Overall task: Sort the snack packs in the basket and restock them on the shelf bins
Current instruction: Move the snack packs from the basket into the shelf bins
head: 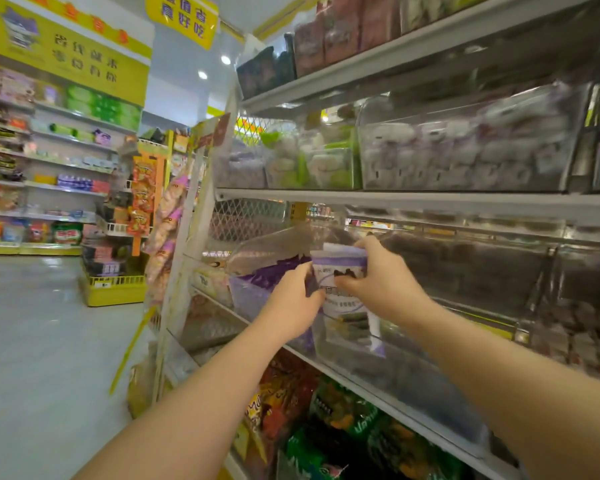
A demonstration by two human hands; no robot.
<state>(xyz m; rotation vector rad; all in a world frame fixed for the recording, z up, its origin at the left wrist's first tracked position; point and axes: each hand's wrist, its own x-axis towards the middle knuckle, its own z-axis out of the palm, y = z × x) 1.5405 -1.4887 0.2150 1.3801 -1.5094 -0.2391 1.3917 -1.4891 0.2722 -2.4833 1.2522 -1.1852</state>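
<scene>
Both hands raised to the middle shelf, arms bare. Left hand [293, 299]: fingers curled against the left edge of a snack pack [338, 271], gripping it. Right hand [381, 275]: closed over the same pack's right side and top, thumb across its front.

Snack pack: white and purple, dark pieces pictured on its face, held upright between the two hands at the mouth of a clear bin [253, 292]. Further white-and-purple packs [347, 327] stand just below it inside a clear bin.

Clear bin, left: holds purple packs [271, 275], with a clear lid [274, 247] tilted up over it.

Right of the hands, same shelf [430, 407]: clear bins with dark brown contents [471, 271], blurred.

Upper shelf [430, 197]: clear bins of pale and green packs [312, 161] and pale lilac packs [465, 154].

Lower shelf, near: red, orange and green bags [326, 410].

Far left: floor [32, 341], a yellow display stand [113, 289] and further stocked shelving [49, 168].
</scene>
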